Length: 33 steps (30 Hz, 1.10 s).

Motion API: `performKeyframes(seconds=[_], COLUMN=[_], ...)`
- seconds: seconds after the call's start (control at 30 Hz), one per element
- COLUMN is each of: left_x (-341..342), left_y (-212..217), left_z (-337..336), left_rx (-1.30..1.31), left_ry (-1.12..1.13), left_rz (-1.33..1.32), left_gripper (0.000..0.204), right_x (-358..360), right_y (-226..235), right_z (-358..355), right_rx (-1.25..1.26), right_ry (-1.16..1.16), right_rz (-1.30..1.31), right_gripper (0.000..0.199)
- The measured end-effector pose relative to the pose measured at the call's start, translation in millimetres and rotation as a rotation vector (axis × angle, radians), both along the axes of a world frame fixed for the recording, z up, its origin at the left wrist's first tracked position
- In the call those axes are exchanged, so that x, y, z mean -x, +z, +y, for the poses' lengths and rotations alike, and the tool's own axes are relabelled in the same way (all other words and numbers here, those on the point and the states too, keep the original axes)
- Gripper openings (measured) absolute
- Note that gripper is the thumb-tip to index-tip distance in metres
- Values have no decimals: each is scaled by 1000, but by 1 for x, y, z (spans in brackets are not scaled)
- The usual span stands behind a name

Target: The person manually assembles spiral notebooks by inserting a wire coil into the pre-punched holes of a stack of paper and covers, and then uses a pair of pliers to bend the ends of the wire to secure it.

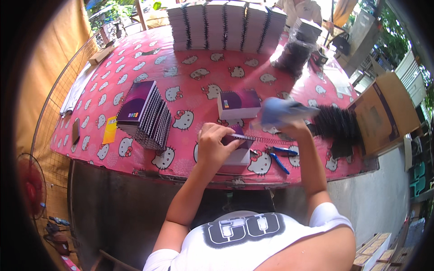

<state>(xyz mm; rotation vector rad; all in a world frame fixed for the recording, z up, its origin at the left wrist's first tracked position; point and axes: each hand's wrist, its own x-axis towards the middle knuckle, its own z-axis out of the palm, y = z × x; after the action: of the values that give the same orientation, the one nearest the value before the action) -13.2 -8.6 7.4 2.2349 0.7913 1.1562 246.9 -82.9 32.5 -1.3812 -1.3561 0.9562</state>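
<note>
My left hand (214,143) is closed, thumb and fingers pinching the edge of a purple-covered notebook (244,137). A thin spiral binding coil (269,140) stretches from that edge to the right. Beneath lies a block of white pages (238,158), partly covered by my hand. Over the coil's right side, my right hand (294,129) is at a blue-and-grey object (282,112), smeared by motion; its kind is unclear, and so is the grip of the fingers. Blue-handled pliers (280,163) lie open just below the coil.
A purple-covered stack of pages (239,106) sits beyond my hands. Coil-bound notebooks (143,113) are piled left. Black coils (337,123) lie by a cardboard box (384,113) at right. Tall notebook stacks (226,27) line the pink table's (181,156) far side. A person (300,10) is behind.
</note>
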Motion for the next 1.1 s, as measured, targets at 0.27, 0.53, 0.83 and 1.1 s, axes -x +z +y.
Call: performKeyframes(seconds=[0.27,0.53,0.83,1.1], left_x=[-3,21,38,41], left_y=[7,-22,-38,-38], left_z=[0,14,21,27], left_rx=[13,441,802,779], left_ry=[66,-25,-205,-375], left_rz=[-28,-338,-717,-717], left_gripper=[35,52,41,27], right_x=[-4,35,51,-8], right_y=[-23,-12,-11,-30], right_z=[10,32,50,6], right_rx=[-358,-206,-130,-96], right_ry=[-69,24,15,-911], right_rz=[-434,-251,-397,-648], right_gripper=[45,34,41,35])
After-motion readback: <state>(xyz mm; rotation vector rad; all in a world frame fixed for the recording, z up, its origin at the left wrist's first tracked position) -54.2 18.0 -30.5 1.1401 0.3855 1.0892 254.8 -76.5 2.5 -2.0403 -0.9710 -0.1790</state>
